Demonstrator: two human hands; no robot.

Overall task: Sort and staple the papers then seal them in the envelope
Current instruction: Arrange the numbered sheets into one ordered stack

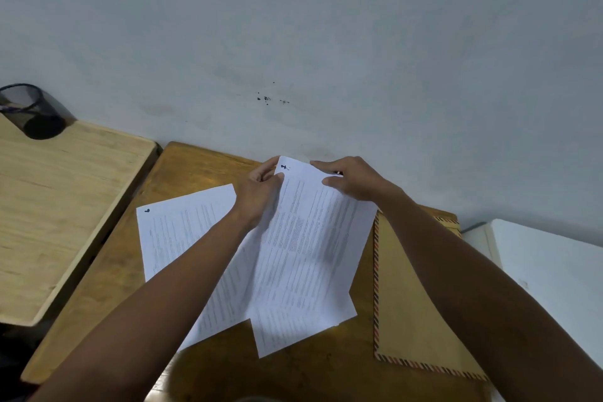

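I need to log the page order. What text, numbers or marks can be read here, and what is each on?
"1": handwritten at the far corner of the top sheet held by both hands.
Dark mark on the left sheet: unreadable.
Printed lines on all sheets: too blurred.
Envelope: no text visible.

A pale grey-blue wall fills the upper half of the view, marked by a cluster of small dark specks. A brown wooden desk is set against it. A lighter wooden table is placed to the left, with a black mesh pen holder on it. A white surface is seen at right.
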